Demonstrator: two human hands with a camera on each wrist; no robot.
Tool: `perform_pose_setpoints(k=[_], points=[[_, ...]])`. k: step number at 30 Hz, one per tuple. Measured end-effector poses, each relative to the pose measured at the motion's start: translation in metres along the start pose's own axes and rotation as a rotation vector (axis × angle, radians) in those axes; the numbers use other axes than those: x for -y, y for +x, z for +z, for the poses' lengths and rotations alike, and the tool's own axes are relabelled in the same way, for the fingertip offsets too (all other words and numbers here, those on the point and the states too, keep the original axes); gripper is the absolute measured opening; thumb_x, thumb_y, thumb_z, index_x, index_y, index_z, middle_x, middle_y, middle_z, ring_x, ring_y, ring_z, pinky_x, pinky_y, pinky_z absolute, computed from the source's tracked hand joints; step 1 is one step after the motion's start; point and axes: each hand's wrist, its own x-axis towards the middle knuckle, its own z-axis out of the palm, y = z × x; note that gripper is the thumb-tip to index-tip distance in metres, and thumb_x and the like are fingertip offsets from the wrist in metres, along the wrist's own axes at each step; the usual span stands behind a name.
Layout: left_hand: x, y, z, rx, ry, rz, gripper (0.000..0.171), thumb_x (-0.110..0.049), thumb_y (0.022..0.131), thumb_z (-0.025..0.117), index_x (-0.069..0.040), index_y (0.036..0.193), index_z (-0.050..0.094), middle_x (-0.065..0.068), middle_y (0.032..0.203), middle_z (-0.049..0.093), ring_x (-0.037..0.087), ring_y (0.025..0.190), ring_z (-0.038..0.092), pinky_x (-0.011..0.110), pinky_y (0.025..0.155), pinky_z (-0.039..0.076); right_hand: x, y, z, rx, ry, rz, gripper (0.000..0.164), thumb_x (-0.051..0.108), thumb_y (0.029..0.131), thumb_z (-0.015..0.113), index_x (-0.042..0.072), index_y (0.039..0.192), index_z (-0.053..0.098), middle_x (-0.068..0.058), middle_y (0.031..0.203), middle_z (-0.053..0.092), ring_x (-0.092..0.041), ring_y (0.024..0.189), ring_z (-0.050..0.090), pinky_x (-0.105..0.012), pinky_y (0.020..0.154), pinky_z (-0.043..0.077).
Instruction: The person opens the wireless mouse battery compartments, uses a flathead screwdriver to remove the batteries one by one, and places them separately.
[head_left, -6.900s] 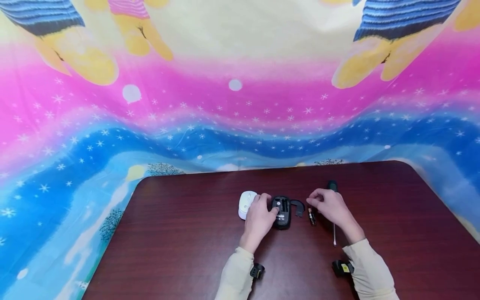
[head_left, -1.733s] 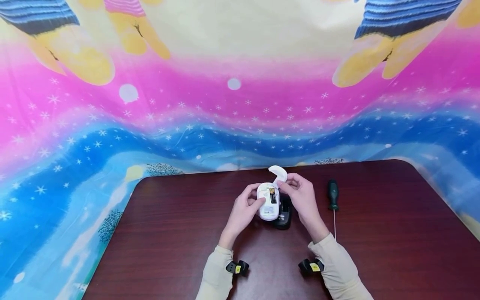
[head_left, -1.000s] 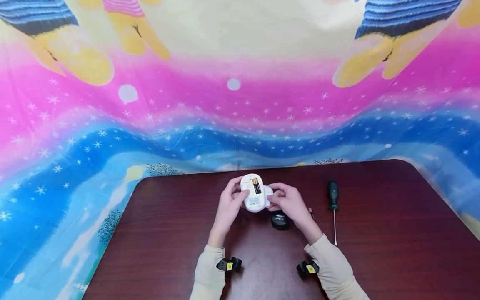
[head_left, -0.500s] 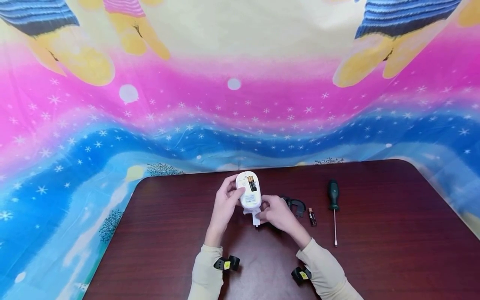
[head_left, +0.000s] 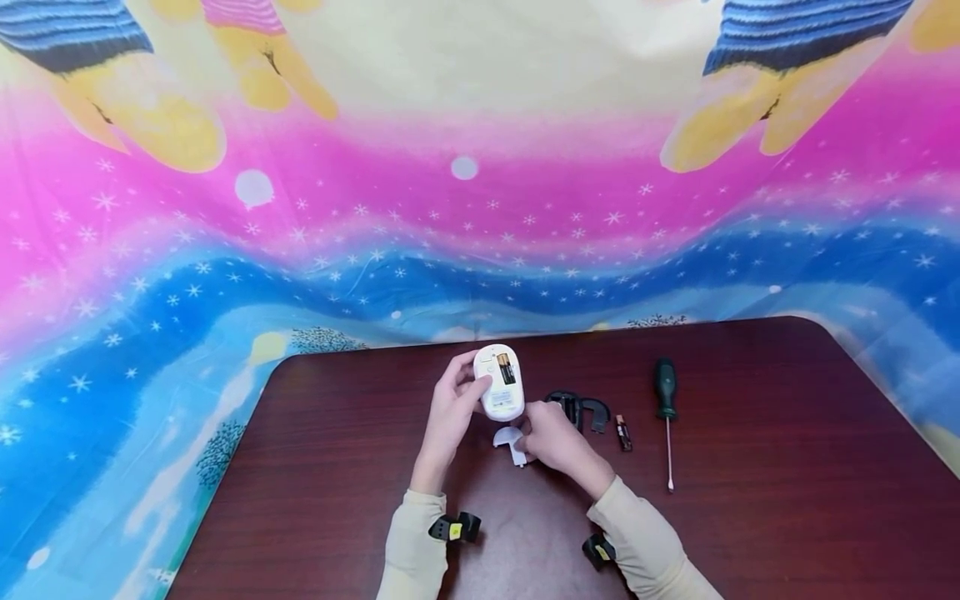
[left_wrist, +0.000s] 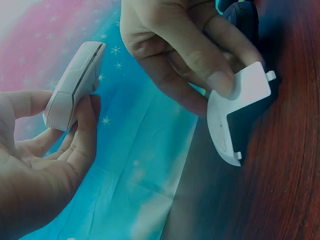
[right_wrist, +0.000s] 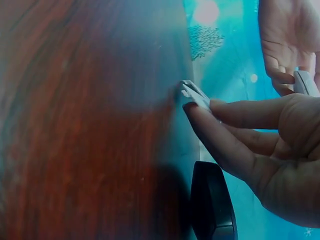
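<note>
My left hand (head_left: 452,408) grips a white computer mouse (head_left: 504,404) by its sides, underside facing me, thumb on its base. An AA battery (head_left: 506,369) sits in the mouse's uncovered compartment. Below and to the right, my right hand (head_left: 553,435) pinches the white battery cover (head_left: 517,451), which is apart from the mouse. In the left wrist view the cover (left_wrist: 245,89) shows its curved edge and small tabs, with the thumb pressed on it. The right wrist view has the cover (right_wrist: 198,97) edge-on between thumb and finger.
Behind my right hand a black mouse (head_left: 567,405) lies with its underside up, partly hidden. Its black cover (head_left: 597,414) is beside it. Further right lie a loose battery (head_left: 624,434) and a green-handled screwdriver (head_left: 666,400) on the dark wooden table (head_left: 337,467). A patterned cloth hangs behind.
The white mouse was lifted off the table, and its cover came off. The right hand has carried the cover from above the mouse down to below it, turning it over. The black mouse stays put.
</note>
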Motion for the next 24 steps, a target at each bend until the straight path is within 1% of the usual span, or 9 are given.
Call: perform_pose_setpoints(k=[4, 6, 8, 12, 14, 16, 20, 24], points=[[0.000, 0.000, 0.000, -0.003, -0.001, -0.001, 0.041, 0.000, 0.097, 0.061, 0.005, 0.138, 0.056, 0.015, 0.106, 0.065, 0.010, 0.078, 0.064, 0.026, 0.061, 0.054, 0.001, -0.001, 0.002, -0.013, -0.069, -0.003, 0.016, -0.016, 0.074, 0.071, -0.002, 0.078, 0.066, 0.003, 0.049, 0.054, -0.008, 0.041, 0.053, -0.024, 0.045, 0.048], [0.000, 0.000, 0.000, -0.004, -0.003, -0.002, 0.042, 0.000, 0.097, 0.061, 0.005, 0.138, 0.055, 0.015, 0.107, 0.065, 0.010, 0.078, 0.064, 0.027, 0.061, 0.054, 0.002, -0.002, 0.002, -0.015, -0.076, 0.007, 0.016, -0.015, 0.076, 0.072, -0.002, 0.078, 0.064, 0.002, 0.050, 0.054, -0.007, 0.039, 0.053, -0.024, 0.042, 0.047], [0.000, 0.000, 0.000, -0.004, -0.003, -0.004, 0.042, 0.000, 0.097, 0.061, 0.005, 0.138, 0.055, 0.015, 0.107, 0.065, 0.010, 0.078, 0.065, 0.027, 0.061, 0.054, 0.003, -0.001, 0.001, -0.025, -0.080, 0.014, 0.015, -0.013, 0.080, 0.073, -0.002, 0.081, 0.063, 0.000, 0.052, 0.056, -0.007, 0.037, 0.053, -0.026, 0.040, 0.048], [0.001, 0.000, -0.002, -0.001, 0.001, -0.003, 0.042, -0.001, 0.097, 0.061, 0.004, 0.139, 0.055, 0.012, 0.106, 0.065, 0.010, 0.079, 0.065, 0.029, 0.062, 0.055, 0.003, 0.000, -0.004, -0.056, -0.071, 0.043, 0.010, -0.001, 0.090, 0.075, 0.001, 0.090, 0.065, -0.005, 0.054, 0.059, -0.010, 0.036, 0.053, -0.028, 0.039, 0.047], [0.002, 0.001, -0.002, -0.002, 0.001, -0.001, 0.042, -0.001, 0.097, 0.061, 0.004, 0.139, 0.055, 0.012, 0.105, 0.065, 0.010, 0.079, 0.065, 0.029, 0.062, 0.055, 0.002, 0.001, -0.011, -0.097, -0.067, 0.047, 0.007, 0.005, 0.093, 0.074, 0.003, 0.091, 0.067, -0.006, 0.054, 0.061, -0.011, 0.037, 0.055, -0.029, 0.041, 0.048], [0.002, 0.001, -0.002, -0.006, 0.003, -0.003, 0.042, -0.001, 0.097, 0.061, 0.005, 0.138, 0.055, 0.012, 0.105, 0.065, 0.010, 0.078, 0.064, 0.029, 0.062, 0.055, 0.000, 0.001, -0.019, -0.144, -0.055, 0.048, 0.009, 0.011, 0.095, 0.073, 0.003, 0.090, 0.070, -0.006, 0.055, 0.061, -0.011, 0.038, 0.056, -0.029, 0.044, 0.049], [0.003, 0.001, -0.001, -0.012, 0.008, -0.011, 0.042, 0.000, 0.096, 0.061, 0.004, 0.138, 0.056, 0.015, 0.106, 0.065, 0.010, 0.078, 0.065, 0.030, 0.063, 0.055, -0.007, 0.000, -0.041, -0.236, -0.020, 0.039, 0.015, 0.017, 0.098, 0.070, 0.003, 0.093, 0.074, -0.006, 0.057, 0.062, -0.013, 0.043, 0.059, -0.029, 0.048, 0.051], [0.003, 0.001, -0.001, -0.010, 0.006, -0.014, 0.042, 0.000, 0.096, 0.061, 0.005, 0.138, 0.055, 0.015, 0.105, 0.065, 0.011, 0.079, 0.065, 0.030, 0.063, 0.056, -0.016, -0.005, -0.067, -0.307, -0.004, 0.051, 0.020, 0.019, 0.101, 0.068, 0.000, 0.097, 0.074, -0.008, 0.063, 0.065, -0.018, 0.051, 0.064, -0.029, 0.051, 0.052]])
